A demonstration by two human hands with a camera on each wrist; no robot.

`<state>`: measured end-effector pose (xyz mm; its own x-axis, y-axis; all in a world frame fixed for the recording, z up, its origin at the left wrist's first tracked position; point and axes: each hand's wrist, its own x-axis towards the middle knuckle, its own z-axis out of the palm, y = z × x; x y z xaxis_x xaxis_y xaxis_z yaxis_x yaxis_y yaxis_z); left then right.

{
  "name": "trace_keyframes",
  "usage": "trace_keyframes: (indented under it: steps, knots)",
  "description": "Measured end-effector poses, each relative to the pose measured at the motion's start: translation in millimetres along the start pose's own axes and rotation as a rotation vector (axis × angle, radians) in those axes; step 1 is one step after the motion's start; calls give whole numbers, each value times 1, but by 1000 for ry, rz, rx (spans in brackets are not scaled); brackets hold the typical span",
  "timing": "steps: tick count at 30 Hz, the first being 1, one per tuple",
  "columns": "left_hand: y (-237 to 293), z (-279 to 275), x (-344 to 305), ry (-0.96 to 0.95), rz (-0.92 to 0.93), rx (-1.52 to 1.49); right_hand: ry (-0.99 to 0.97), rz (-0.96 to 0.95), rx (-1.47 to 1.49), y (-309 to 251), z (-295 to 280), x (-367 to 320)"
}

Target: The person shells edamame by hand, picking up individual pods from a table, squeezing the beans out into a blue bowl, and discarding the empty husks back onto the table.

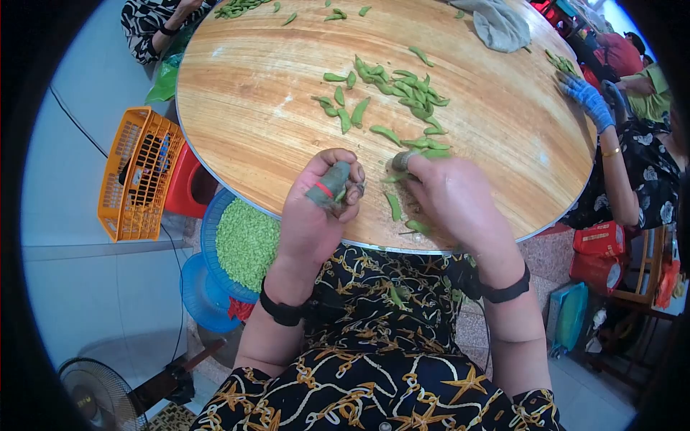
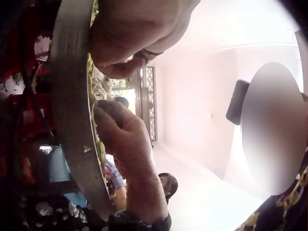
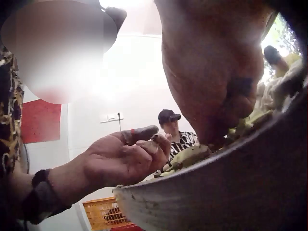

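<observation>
My left hand is raised over the table's near edge, palm turned up, fingers curled. Its thumb wears a dark cover with a red band and lies over the fingers; a sliver of green shows under it, mostly hidden. Low over the table to the right, my right hand points its fingertips down among edamame pods, thumb covered too. A green edamame pod sticks out at those fingertips. More pods lie just below them, and a loose pile lies farther back.
A blue basket of shelled beans stands below the round table's left edge, near an orange crate. At the right, another person's blue-gloved hand rests by pods. A grey cloth lies at the back. A fan stands lower left.
</observation>
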<state>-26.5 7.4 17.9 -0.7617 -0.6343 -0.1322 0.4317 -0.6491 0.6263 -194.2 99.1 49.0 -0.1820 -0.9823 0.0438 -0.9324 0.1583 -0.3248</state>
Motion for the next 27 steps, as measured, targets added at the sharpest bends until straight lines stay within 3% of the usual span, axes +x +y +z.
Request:
trace_keyframes:
  steps: [1, 3, 4, 6, 8, 10, 12, 16, 22, 26, 27]
  knots:
    - [-1, 2, -1, 1, -2, -1, -2, 2, 0, 2, 5, 0]
    - [-4, 9, -2, 106, 16, 198, 258, -89, 178, 6, 14, -1]
    - [-7, 12, -3, 107, 16, 198, 257, -90, 178, 5, 12, -2]
    - [-14, 19, -6, 67, -34, 246, 188, 80, 867, -1, 7, -9]
    - [-20, 20, -5, 32, -26, 254, 145, 127, 985, -8, 10, -16]
    - [-23, 19, -5, -38, 69, 75, 102, 179, 1101, -13, 8, -25]
    - [-24, 20, -6, -39, 61, 83, -172, 390, 1351, -18, 0, -32]
    - [-25, 23, -11, 16, 52, 148, -180, 182, 1448, -17, 8, -48]
    - [-26, 22, -12, 45, 159, 383, -207, 259, 1699, -24, 10, -51]
    - [-22, 20, -9, 20, 180, 498, -168, 291, 1691, -22, 18, -45]
    - [-18, 18, -8, -115, 125, 430, -223, 301, 1816, -24, 16, -47]
